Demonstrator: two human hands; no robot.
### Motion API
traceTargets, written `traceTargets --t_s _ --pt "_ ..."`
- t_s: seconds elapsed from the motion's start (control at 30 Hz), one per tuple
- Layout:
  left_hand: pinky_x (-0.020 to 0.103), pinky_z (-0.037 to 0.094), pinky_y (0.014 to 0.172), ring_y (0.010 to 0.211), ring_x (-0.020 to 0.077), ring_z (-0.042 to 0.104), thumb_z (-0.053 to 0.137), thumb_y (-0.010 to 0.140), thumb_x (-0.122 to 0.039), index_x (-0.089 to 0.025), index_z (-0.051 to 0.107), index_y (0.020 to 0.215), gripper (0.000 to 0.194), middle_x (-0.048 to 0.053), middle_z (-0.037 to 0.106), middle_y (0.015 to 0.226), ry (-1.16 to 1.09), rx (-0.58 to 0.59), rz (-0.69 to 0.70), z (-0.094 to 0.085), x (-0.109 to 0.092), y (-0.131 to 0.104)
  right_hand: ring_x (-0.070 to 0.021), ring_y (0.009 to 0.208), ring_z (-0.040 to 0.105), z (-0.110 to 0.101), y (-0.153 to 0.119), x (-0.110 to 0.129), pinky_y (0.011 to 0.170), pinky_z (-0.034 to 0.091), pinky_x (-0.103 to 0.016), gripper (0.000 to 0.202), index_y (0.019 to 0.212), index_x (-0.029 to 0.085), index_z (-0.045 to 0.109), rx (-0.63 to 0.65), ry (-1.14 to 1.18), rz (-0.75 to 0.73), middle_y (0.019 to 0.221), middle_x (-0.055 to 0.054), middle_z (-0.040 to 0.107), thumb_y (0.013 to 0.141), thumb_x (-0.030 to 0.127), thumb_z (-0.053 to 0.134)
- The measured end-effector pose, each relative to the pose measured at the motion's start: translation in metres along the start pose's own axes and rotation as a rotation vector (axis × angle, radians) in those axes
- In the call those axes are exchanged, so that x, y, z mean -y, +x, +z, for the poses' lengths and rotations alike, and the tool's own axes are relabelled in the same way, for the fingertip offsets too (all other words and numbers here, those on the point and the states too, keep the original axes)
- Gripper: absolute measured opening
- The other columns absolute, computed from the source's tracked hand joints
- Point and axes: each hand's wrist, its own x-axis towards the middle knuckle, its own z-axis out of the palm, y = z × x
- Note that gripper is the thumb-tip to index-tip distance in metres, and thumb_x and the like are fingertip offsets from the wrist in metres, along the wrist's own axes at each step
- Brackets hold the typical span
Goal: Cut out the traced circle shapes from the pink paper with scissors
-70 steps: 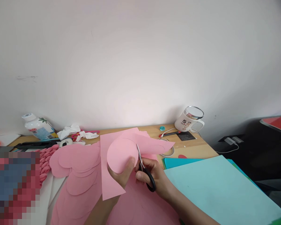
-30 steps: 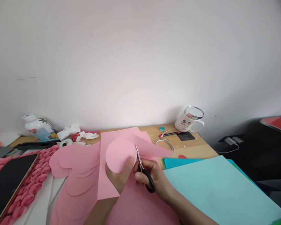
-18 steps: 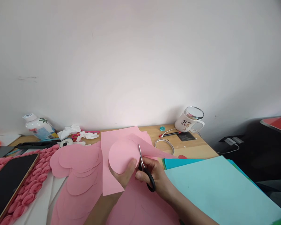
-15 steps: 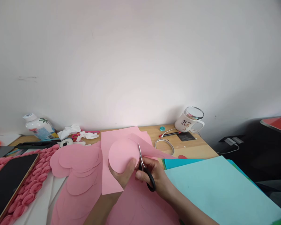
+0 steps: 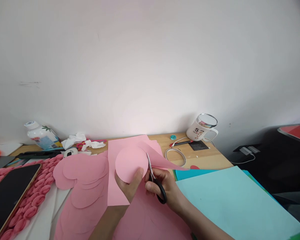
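A pink paper circle [image 5: 131, 163] lies against a larger pink sheet [image 5: 114, 196], which is partly cut along its right side. My left hand [image 5: 132, 186] pinches both, its thumb on the circle and its other fingers hidden behind. Black-handled scissors [image 5: 160, 192] are held in my right hand [image 5: 166, 186], their blades pointing up along the circle's right edge, with a strip of pink sheet folded off to the right. Several cut pink circles [image 5: 86, 195] overlap to the left. More pink paper [image 5: 162, 220] lies beneath my hands.
Light blue sheets [image 5: 235, 200] lie at the right. A lidded white mug [image 5: 198, 131], a cable [image 5: 176, 150] and a black card [image 5: 198, 145] stand or lie behind. At the left are a phone [image 5: 12, 193], a white bottle [image 5: 42, 135] and crumpled tissues [image 5: 75, 139].
My left hand and the pink sheet with the circle have shifted slightly left and up. The scissors and my right hand have barely moved.
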Motion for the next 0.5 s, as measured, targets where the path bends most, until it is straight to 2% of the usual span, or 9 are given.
traceTargets --t_s 0.1,0.23,0.5 --pt "0.028 0.054 0.052 0.063 0.0211 0.065 0.062 0.064 -0.035 -0.016 0.063 0.075 0.022 0.005 0.068 0.065 -0.022 -0.029 0.020 0.000 0.002 0.000 -0.0103 0.045 0.045 0.000 0.000 0.001 0.043 0.036 -0.022 0.040 0.062 0.018 0.050 0.001 0.011 -0.002 0.048 0.004 0.047 0.066 0.054 0.068" --pt "0.028 0.053 0.049 0.063 0.0227 0.065 0.063 0.065 -0.038 -0.017 0.062 0.066 0.021 0.006 0.067 0.061 -0.007 -0.027 0.011 0.000 0.004 0.000 -0.0106 0.044 0.045 0.000 0.000 0.001 0.043 0.036 -0.022 0.042 0.061 0.018 0.050 0.005 0.013 -0.011 0.047 0.004 0.047 0.065 0.056 0.068" --pt "0.030 0.054 0.062 0.071 0.0229 0.067 0.063 0.065 -0.036 -0.015 0.064 0.075 0.024 0.007 0.070 0.072 -0.024 -0.044 0.048 -0.002 0.013 0.004 -0.0105 0.042 0.044 0.002 0.001 0.005 0.042 0.035 -0.022 0.044 0.058 0.018 0.049 0.006 0.006 -0.014 0.046 0.004 0.046 0.066 0.058 0.066"
